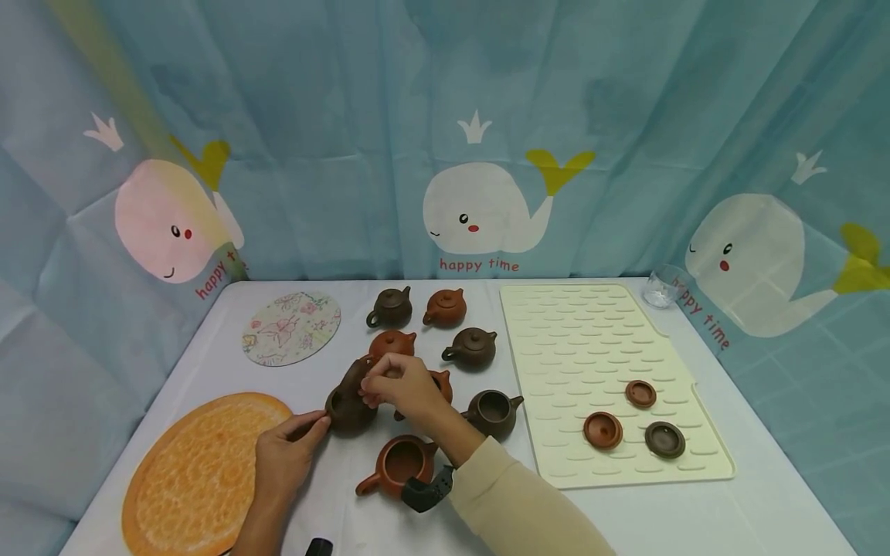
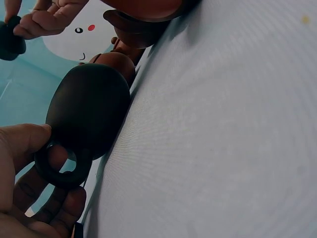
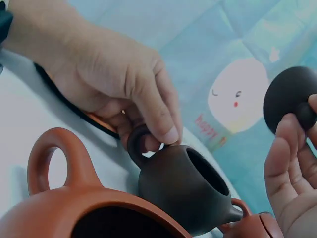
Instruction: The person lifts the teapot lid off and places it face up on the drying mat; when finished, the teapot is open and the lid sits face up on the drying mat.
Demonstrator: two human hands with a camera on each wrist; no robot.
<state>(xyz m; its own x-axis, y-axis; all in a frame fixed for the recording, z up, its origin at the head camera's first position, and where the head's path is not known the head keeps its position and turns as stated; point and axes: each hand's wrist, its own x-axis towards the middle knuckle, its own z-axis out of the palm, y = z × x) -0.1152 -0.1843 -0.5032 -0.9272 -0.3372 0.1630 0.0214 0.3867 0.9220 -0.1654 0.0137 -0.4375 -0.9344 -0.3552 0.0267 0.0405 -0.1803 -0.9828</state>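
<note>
My left hand (image 1: pixel 285 455) pinches the ring handle of a dark brown teapot (image 1: pixel 351 421), whose open mouth shows in the right wrist view. Just above that pot, my right hand (image 1: pixel 410 386) holds a dark lid (image 3: pixel 287 96) by its knob, apart from the rim. Close to my right wrist sits an uncovered reddish teapot (image 1: pixel 405 461). Another dark teapot (image 1: pixel 494 411) stands uncovered to the right. Behind my right hand, a further reddish teapot (image 1: pixel 440 384) is partly hidden.
Lidded teapots, including a dark one (image 1: pixel 473 347) and a reddish one (image 1: pixel 445 308), stand farther back. A cream mat (image 1: pixel 577 347) on the right bears three lids. Around the edges are a glass (image 1: pixel 664 287), a patterned round mat (image 1: pixel 292 328) and a bread-print round mat (image 1: pixel 202 471).
</note>
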